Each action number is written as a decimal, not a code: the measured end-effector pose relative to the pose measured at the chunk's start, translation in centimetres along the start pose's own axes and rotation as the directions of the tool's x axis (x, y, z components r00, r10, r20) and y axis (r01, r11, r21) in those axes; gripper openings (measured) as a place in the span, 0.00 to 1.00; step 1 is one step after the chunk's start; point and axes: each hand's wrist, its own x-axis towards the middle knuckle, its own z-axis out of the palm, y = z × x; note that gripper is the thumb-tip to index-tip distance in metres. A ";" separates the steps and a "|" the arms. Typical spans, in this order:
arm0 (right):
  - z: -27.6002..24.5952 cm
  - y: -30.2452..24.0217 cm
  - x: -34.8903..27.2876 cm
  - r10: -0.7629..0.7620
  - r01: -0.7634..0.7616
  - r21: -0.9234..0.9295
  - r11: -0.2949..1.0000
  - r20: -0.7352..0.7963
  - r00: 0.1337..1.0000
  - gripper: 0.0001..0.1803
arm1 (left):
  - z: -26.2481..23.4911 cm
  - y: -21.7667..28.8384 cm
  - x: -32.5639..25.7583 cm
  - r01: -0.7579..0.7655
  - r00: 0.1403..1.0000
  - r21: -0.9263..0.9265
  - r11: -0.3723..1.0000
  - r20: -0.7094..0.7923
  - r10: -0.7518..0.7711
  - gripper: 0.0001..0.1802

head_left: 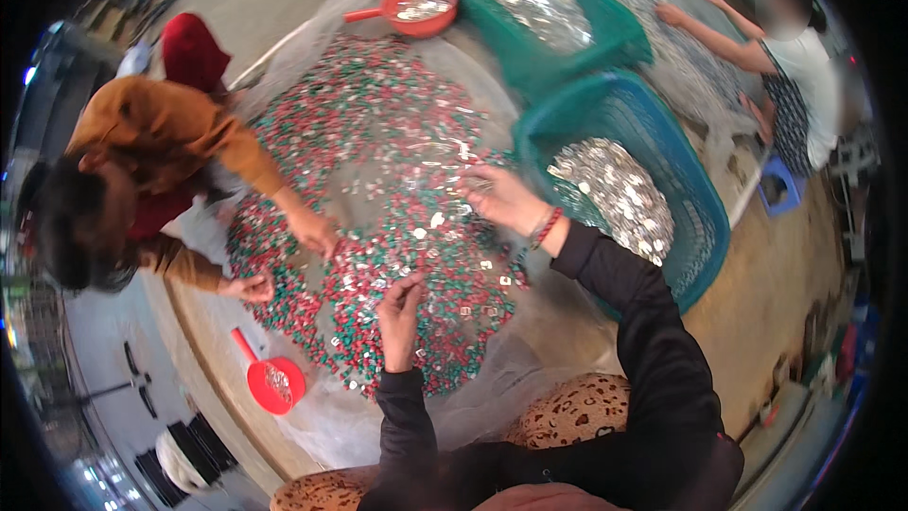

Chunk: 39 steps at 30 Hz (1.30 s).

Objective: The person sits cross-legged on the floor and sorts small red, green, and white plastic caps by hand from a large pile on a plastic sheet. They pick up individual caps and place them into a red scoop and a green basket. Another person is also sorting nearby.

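Small red and green pieces (378, 85) lie spread over a translucent sheet, with shiny metal pieces (437, 220) scattered among them. My left hand (399, 320) hovers low over the near part of this spread, thumb and fingers pinched; whatever is between them is too small to make out. Farther to the right, my right hand (511, 201) has its fingers curled around several small metal pieces (480, 185). It is beside the rim of a blue-green plastic basket (695, 180), in which a heap of flat silvery pieces (619, 194) lies.
A second green basket (473, 24) with silvery pieces stands beyond. Red scoops (276, 386) (421, 8) hold metal pieces. At left, a co-worker in a brown top (156, 123) reaches into the spread. Another person (804, 85) sits far right by a pile of silvery pieces (653, 14).
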 end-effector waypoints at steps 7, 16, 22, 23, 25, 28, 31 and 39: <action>5.5 -12.3 3.0 -0.199 0.079 0.263 0.962 0.469 0.860 0.21 | 1.7 0.2 1.0 0.037 0.998 0.062 0.997 0.057 -0.040 0.11; 5.5 -15.6 5.5 -0.314 0.283 -0.151 0.947 -0.259 0.913 0.33 | -7.0 8.4 7.5 -0.590 0.801 0.782 0.199 0.537 0.265 0.23; 10.8 1.1 6.6 0.052 0.127 -0.819 0.560 0.188 0.981 0.36 | -18.5 15.5 1.6 -0.441 0.891 0.844 -0.306 0.453 -0.034 0.27; 11.6 3.9 6.8 0.124 0.184 -0.892 0.412 0.255 0.959 0.43 | -19.6 15.9 -0.5 -0.466 0.881 0.860 -0.208 0.473 -0.021 0.26; 12.5 11.4 8.7 0.340 0.638 -0.765 0.090 0.626 0.702 0.35 | -21.0 14.9 -4.9 -0.191 0.948 0.946 -0.262 0.109 -0.298 0.24; 10.4 20.7 7.5 0.601 0.907 -0.389 -0.161 0.691 0.403 0.42 | -22.9 11.6 -10.1 -0.092 0.888 0.963 -0.252 -0.035 -0.459 0.21; 6.9 27.4 3.9 0.730 0.928 -0.329 -0.176 0.588 0.347 0.50 | -24.8 6.8 -13.8 -0.026 0.881 0.984 -0.178 -0.062 -0.470 0.19; 1.4 29.3 1.0 0.868 0.937 -0.197 -0.288 0.360 0.342 0.35 | -25.9 -4.0 -13.0 0.029 0.991 0.981 0.193 -0.003 -0.133 0.13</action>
